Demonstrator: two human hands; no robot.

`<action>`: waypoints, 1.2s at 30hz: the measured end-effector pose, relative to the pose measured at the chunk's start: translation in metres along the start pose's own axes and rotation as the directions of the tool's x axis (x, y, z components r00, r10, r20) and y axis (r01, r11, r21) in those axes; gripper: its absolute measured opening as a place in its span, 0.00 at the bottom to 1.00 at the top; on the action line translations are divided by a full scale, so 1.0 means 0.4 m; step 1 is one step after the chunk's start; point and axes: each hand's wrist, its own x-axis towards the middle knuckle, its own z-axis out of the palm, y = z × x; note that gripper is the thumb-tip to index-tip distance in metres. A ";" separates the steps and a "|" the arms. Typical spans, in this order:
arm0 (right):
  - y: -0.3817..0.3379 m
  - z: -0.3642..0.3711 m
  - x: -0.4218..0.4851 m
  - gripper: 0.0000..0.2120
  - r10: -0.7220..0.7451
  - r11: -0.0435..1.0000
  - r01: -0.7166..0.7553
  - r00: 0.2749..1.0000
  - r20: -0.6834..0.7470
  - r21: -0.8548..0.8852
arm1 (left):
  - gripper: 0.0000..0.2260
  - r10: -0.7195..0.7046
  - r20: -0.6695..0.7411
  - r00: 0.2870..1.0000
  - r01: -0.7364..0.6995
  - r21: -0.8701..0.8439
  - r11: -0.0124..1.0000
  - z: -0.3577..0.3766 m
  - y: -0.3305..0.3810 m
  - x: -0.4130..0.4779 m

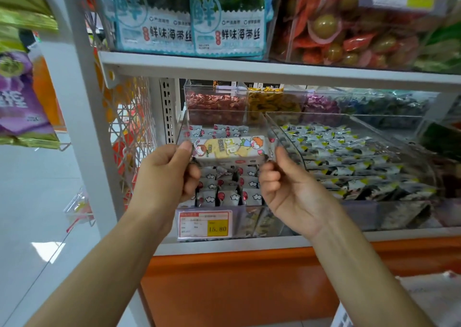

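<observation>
A small wrapped snack packet (230, 149), white and yellow with cartoon figures, is held level between both hands above a clear plastic bin (183, 127). My left hand (167, 174) pinches its left end with thumb and curled fingers. My right hand (287, 189) pinches its right end the same way. The bin below holds several small white packets with red dots (224, 194).
A second clear bin (282, 137) of black-and-white packets sits to the right. A price tag reading 15.80 (205, 224) hangs on the shelf front. The upper shelf edge (249, 70) carries seaweed bags and bins. A white upright (82, 117) stands left, an orange base (237, 281) below.
</observation>
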 end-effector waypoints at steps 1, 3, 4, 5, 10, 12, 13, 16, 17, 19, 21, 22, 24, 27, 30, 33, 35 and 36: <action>0.000 0.001 0.001 0.08 0.014 1.000 -0.014 1.000 0.004 0.025 | 0.18 -0.014 0.029 0.999 0.015 -0.037 0.999 -0.002 0.001 0.002; -0.001 0.001 0.002 0.07 0.034 0.997 -0.034 0.999 0.004 0.072 | 0.21 -0.036 0.096 0.995 0.050 -0.144 0.988 -0.004 0.007 0.004; -0.001 0.000 0.002 0.07 0.037 0.996 -0.037 0.999 -0.003 0.084 | 0.22 -0.045 0.129 0.991 0.071 -0.201 0.977 -0.005 0.009 0.004; -0.001 -0.002 0.002 0.06 0.031 0.996 -0.030 0.999 -0.014 0.087 | 0.23 -0.053 0.161 0.985 0.093 -0.253 0.963 -0.005 0.010 0.005; -0.006 -0.017 0.003 0.05 -0.193 0.966 0.171 0.976 -0.098 -0.196 | 0.13 -0.035 0.257 0.966 0.127 -0.349 0.928 -0.007 0.014 0.005; -0.012 -0.020 0.001 0.04 -0.269 0.928 0.234 0.959 -0.085 -0.290 | 0.04 -0.003 0.267 0.964 0.083 -0.292 0.953 -0.011 0.014 0.005; -0.016 -0.022 0.001 0.04 -0.293 0.912 0.255 0.953 -0.075 -0.322 | 0.02 0.021 0.277 0.961 0.049 -0.242 0.969 -0.014 0.013 0.006; -0.021 -0.028 -0.001 0.08 -0.338 0.869 0.295 0.940 -0.041 -0.396 | 0.04 0.096 0.302 0.948 -0.100 -0.004 0.995 -0.021 0.010 0.004; -0.021 -0.030 -0.002 0.08 -0.349 0.853 0.308 0.937 -0.022 -0.420 | 0.05 0.119 0.311 0.943 -0.150 0.079 0.986 -0.020 0.009 0.003; -0.019 -0.032 -0.003 0.08 -0.390 0.791 0.342 0.921 0.014 -0.507 | 0.07 0.161 0.329 0.931 -0.239 0.214 0.947 -0.015 0.005 -0.001; -0.019 -0.038 0.000 0.03 -0.431 0.716 0.370 0.901 0.041 -0.592 | 0.11 0.193 0.323 0.926 -0.302 0.334 0.893 -0.012 -0.002 -0.001; -0.019 -0.041 0.002 0.03 -0.446 0.683 0.381 0.893 0.058 -0.623 | 0.13 0.196 0.319 0.927 -0.315 0.382 0.869 -0.011 -0.004 -0.002; -0.022 -0.045 0.005 0.09 -0.457 0.611 0.398 0.883 0.106 -0.684 | 0.16 0.169 0.305 0.937 -0.293 0.425 0.856 -0.010 0.000 -0.003; -0.021 -0.041 0.001 0.15 -0.450 0.499 0.431 0.870 0.200 -0.752 | 0.17 0.123 0.264 0.957 -0.214 0.354 0.910 -0.009 0.011 -0.009; -0.016 -0.037 -0.005 0.13 -0.455 0.432 0.439 0.860 0.229 -0.788 | 0.11 0.166 0.230 0.959 -0.232 0.304 0.924 -0.006 0.020 -0.012; -0.016 -0.033 -0.009 0.06 -0.486 0.399 0.438 0.846 0.219 -0.806 | 0.07 0.205 0.209 0.956 -0.265 0.320 0.910 -0.004 0.023 -0.010; -0.015 -0.032 -0.009 0.04 -0.497 0.388 0.424 0.844 0.202 -0.818 | 0.07 0.205 0.231 0.951 -0.275 0.330 0.903 -0.008 0.022 -0.008; -0.014 -0.032 -0.008 0.03 -0.499 0.389 0.421 0.844 0.197 -0.819 | 0.07 0.203 0.247 0.947 -0.281 0.335 0.899 -0.012 0.022 -0.007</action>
